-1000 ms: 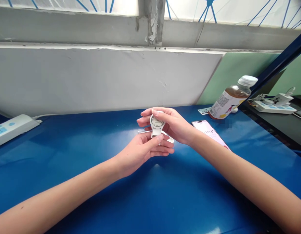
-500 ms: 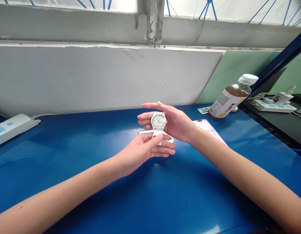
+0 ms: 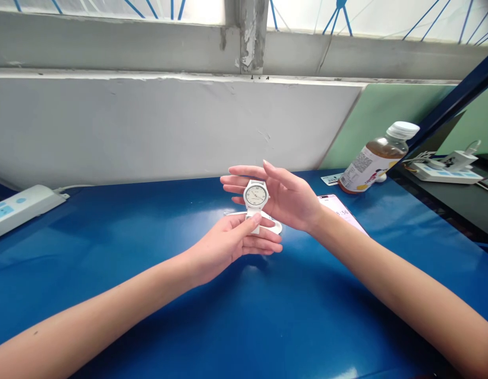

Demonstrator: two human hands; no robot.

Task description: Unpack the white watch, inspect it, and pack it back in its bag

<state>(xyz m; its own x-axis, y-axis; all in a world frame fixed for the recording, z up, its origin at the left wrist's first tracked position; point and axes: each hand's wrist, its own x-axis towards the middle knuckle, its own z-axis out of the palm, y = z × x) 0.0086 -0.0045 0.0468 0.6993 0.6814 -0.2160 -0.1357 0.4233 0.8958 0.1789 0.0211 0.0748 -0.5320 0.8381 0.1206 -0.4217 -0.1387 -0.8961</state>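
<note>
My left hand (image 3: 231, 237) pinches the lower strap of a white wristwatch (image 3: 256, 197) between thumb and fingers. The watch is held upright, its round pale dial facing me. Behind and to the right of it, my right hand (image 3: 283, 197) is open, fingers stretched to the left and thumb raised; whether it touches the watch I cannot tell. A white object (image 3: 276, 227) shows behind my left fingers, mostly hidden, and its kind is unclear.
On the blue table (image 3: 244, 321), a lit phone (image 3: 344, 213) lies beyond my right forearm. A drink bottle (image 3: 376, 158) with a white cap stands behind it, near a small card (image 3: 330, 179). Power strips lie at left (image 3: 22, 208) and right (image 3: 445, 171).
My right hand has shifted slightly right and its thumb has lifted away from the watch. My left hand still holds the strap, almost in the same place.
</note>
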